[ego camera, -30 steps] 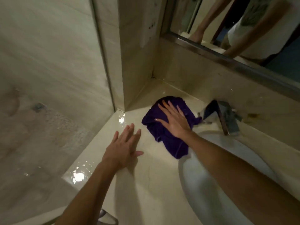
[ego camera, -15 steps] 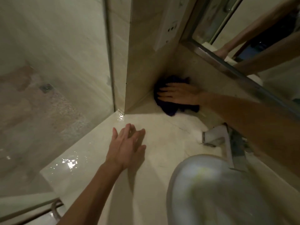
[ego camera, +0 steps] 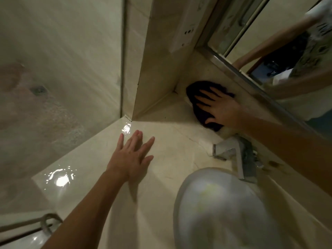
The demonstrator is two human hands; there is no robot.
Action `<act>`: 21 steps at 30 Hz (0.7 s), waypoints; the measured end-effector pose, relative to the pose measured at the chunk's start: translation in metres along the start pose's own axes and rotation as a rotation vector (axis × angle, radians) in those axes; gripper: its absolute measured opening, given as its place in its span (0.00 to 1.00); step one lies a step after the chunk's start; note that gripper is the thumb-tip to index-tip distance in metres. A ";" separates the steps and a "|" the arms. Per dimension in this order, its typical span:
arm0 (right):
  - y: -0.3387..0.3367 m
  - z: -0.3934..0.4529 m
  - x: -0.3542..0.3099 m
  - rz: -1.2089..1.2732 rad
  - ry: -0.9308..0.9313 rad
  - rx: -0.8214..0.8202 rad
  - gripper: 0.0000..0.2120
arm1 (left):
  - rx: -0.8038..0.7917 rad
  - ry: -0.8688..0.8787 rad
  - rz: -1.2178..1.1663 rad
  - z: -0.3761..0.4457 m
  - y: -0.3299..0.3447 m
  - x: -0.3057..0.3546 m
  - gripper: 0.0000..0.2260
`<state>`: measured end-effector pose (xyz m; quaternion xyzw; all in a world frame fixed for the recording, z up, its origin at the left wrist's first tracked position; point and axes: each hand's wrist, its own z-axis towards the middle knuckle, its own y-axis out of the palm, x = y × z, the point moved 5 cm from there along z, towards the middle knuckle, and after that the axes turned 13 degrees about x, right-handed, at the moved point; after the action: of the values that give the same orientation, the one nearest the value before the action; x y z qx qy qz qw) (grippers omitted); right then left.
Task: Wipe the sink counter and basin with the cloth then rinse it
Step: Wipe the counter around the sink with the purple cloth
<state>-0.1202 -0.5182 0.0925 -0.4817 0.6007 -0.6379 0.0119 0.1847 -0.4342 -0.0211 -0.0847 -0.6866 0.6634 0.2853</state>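
A dark purple cloth (ego camera: 199, 97) lies bunched in the back corner of the beige stone counter (ego camera: 168, 141), against the backsplash under the mirror. My right hand (ego camera: 218, 108) presses flat on the cloth with fingers spread. My left hand (ego camera: 131, 157) rests flat and empty on the counter, fingers apart, nearer to me. The white round basin (ego camera: 221, 207) sits at the lower right, and the chrome faucet (ego camera: 237, 157) stands at its far rim, just below my right forearm.
A tiled wall column (ego camera: 156, 60) meets the counter's left rear corner. A glass shower panel (ego camera: 53, 87) borders the counter on the left. The mirror (ego camera: 269, 42) runs along the back. Wet patches (ego camera: 61, 178) glint near the counter's left edge. A metal handle (ego camera: 46, 223) shows at lower left.
My right hand has pushed the cloth from mid-counter beside the faucet into the back corner, then slid it slightly right along the backsplash. My left hand has stayed flat on the counter.
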 end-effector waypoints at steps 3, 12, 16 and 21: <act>-0.019 -0.072 0.006 -0.077 0.044 -0.025 0.36 | -0.010 0.005 0.013 0.001 0.002 0.000 0.27; -0.010 -0.070 0.001 -0.164 0.114 -0.047 0.36 | -0.012 -0.006 0.045 0.003 -0.001 0.002 0.29; 0.000 0.045 0.019 -0.164 0.123 0.002 0.40 | 0.012 -0.016 0.005 0.002 0.002 0.004 0.25; -0.003 0.060 0.027 -0.191 0.138 0.090 0.43 | -0.020 -0.014 0.035 0.001 0.002 0.000 0.26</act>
<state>-0.0957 -0.5788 0.0997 -0.4907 0.5224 -0.6939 -0.0686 0.1837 -0.4351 -0.0226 -0.0949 -0.6937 0.6619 0.2678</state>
